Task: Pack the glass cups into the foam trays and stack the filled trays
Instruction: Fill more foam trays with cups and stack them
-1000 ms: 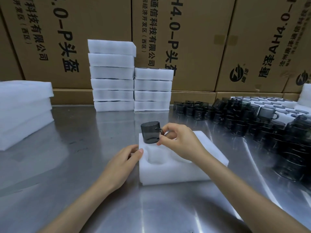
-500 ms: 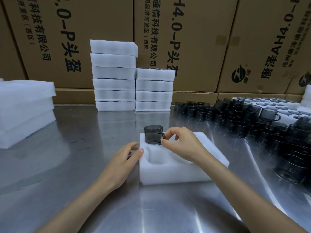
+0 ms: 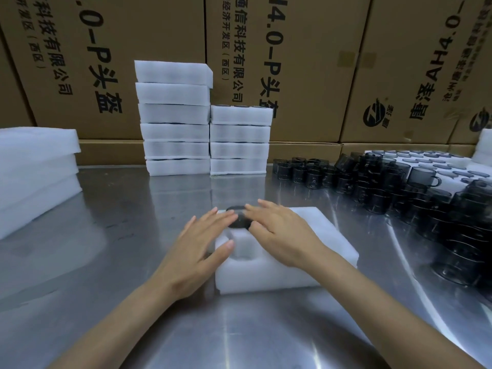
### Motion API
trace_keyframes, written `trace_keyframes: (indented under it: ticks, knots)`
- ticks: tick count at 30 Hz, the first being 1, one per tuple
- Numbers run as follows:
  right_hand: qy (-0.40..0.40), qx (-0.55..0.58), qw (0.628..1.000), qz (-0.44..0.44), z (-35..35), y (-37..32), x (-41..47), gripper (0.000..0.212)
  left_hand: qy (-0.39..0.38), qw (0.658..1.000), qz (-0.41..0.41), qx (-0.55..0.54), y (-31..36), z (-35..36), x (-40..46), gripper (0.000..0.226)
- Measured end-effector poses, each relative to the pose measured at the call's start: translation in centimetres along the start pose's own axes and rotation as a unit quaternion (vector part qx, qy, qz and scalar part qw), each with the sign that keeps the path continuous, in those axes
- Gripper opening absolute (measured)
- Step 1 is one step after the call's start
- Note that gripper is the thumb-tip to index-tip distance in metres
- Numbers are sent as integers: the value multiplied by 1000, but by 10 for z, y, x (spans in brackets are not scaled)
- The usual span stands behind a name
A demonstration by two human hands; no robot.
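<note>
A person's two hands meet over a dark glass cup (image 3: 238,218) seated in the far-left pocket of a white foam tray (image 3: 314,235) on a steel table (image 3: 111,251). The cup sits low in the foam, only its upper part showing between the fingers. The left hand (image 3: 195,247) lies flat at the tray's left edge, fingers straight and slightly spread, their tips reaching the cup's left side, the thumb resting on the foam beside an empty pocket (image 3: 243,251) nearer the person. The right hand (image 3: 277,233) lies across the tray's middle, fingers straight and close together — their tips on the cup's rim, gripping nothing.

Beyond the tray, against a wall of printed cardboard boxes (image 3: 292,62), stand two stacks of foam trays — a taller stack (image 3: 174,121) of six and, touching its right side, a shorter stack (image 3: 239,141) of four with dark rims showing at its top. Right of the tray, well apart from it, a crowd of loose dark cups (image 3: 399,193) covers the table, some lying tipped; behind them is a foam sheet (image 3: 426,162) with rows of round pockets. Far left of the tray, a pile of plain foam slabs (image 3: 34,171) sits at the table's edge.
</note>
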State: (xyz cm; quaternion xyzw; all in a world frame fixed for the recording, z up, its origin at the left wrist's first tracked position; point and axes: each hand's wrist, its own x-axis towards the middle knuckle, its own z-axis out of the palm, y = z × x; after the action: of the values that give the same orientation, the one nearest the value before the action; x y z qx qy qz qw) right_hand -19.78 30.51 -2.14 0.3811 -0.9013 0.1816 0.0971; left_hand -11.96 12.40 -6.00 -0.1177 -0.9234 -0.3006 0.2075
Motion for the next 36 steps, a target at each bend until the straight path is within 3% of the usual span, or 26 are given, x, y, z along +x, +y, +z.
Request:
trace_keyframes:
  ticks: [4, 7, 9, 11, 15, 18, 21, 29, 36]
  knots:
    - [-57, 3, 998, 31, 1, -1, 0, 40, 17, 1000, -15, -3, -2, -1, -1, 64]
    - [-66, 36, 996, 39, 1, 2, 0, 40, 15, 1000, -24, -12, 2, 3, -2, 49]
    - [-43, 116, 991, 58, 0, 6, 3, 38, 2, 999, -25, -20, 4, 5, -5, 45]
    - [31, 216, 972, 84, -7, 18, 6, 33, 2, 999, -18, -27, 4, 4, -8, 50]
    - [221, 216, 930, 198, -28, 81, 0, 32, 18, 999, 20, -22, 6, 0, -8, 57]
    - [292, 201, 870, 341, -23, 136, -16, 40, 25, 996, 81, 19, 12, -2, -9, 54]
    - [288, 149, 847, 422, -11, 172, -23, 47, 23, 990, 134, 47, 16, 0, -10, 55]
    - [252, 62, 854, 451, -14, 210, -5, 60, 28, 989, 128, 73, 10, 1, -6, 54]
    - [266, -3, 854, 447, -12, 211, 1, 46, 25, 990, 124, 70, 9, 1, -4, 54]
